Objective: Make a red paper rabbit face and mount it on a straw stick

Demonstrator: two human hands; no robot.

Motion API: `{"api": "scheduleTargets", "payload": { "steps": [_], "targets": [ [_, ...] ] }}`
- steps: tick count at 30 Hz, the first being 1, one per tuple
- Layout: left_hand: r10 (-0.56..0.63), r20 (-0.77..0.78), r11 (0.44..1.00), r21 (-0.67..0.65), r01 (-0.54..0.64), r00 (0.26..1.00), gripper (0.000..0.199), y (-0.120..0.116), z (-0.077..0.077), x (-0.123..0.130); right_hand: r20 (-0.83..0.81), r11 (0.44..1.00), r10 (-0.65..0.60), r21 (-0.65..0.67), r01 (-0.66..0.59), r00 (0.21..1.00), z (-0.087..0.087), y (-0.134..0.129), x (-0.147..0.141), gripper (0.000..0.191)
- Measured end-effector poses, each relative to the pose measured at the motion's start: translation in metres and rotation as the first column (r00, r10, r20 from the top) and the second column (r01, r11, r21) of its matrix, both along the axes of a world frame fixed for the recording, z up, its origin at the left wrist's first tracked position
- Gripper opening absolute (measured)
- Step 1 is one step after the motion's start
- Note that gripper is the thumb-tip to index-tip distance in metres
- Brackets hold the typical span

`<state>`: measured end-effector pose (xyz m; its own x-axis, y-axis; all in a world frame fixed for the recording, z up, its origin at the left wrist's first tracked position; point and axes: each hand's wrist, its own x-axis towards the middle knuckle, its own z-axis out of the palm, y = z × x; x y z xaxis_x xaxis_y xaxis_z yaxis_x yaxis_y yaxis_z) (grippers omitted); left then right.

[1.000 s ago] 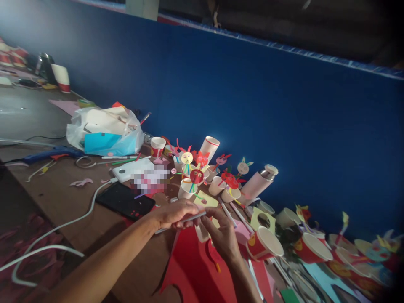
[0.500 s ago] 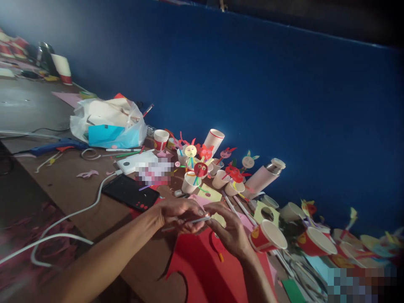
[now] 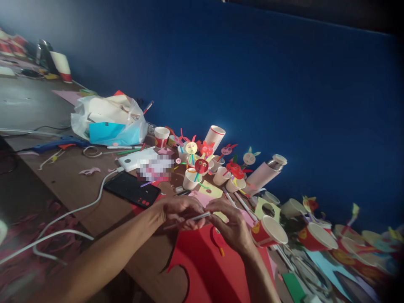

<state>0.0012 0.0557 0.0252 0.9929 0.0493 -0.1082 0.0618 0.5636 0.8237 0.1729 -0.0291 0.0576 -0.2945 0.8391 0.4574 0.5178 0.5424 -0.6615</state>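
Above the top edge of a red paper sheet (image 3: 210,261), my two hands meet. My left hand (image 3: 183,212) has its fingers curled around a thin pale stick-like piece (image 3: 201,216). The thumb and fingers of my right hand (image 3: 229,223) pinch the piece's right end. Its exact shape is partly hidden by the fingers. A small red round cutout with an orange tip (image 3: 219,240) lies on the red sheet, just below my right hand. Beyond the hands is a yellow paper square (image 3: 212,189).
Paper cups with decorated faces (image 3: 192,179) stand behind the hands, near a pink thermos (image 3: 261,176). A black phone (image 3: 132,189), white power bank (image 3: 135,159) and cable lie left. A red cup (image 3: 269,231) is close on the right; a plastic bag (image 3: 109,120) sits back left.
The camera view has shifted slightly. Both hands stay together over the red sheet, and the pale piece between them is tilted a little more.
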Motion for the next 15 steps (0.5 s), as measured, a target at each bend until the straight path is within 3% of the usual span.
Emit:
{"api": "scheduleTargets", "payload": {
  "steps": [10, 15],
  "targets": [
    [-0.05, -0.078, 0.999, 0.006, 0.051, 0.996, 0.03, 0.0041, 0.0003, -0.0009, 0.007, 1.0, 0.0, 0.025, 0.0, 1.0, -0.0012, 0.0014, -0.0001, 0.012],
    [0.032, -0.081, 0.998, 0.06, -0.027, 0.996, 0.032, 0.0016, 0.0005, -0.0008, 0.008, 0.998, -0.049, -0.042, 0.049, 0.999, 0.0019, -0.0011, 0.0015, 0.008]
  ]
}}
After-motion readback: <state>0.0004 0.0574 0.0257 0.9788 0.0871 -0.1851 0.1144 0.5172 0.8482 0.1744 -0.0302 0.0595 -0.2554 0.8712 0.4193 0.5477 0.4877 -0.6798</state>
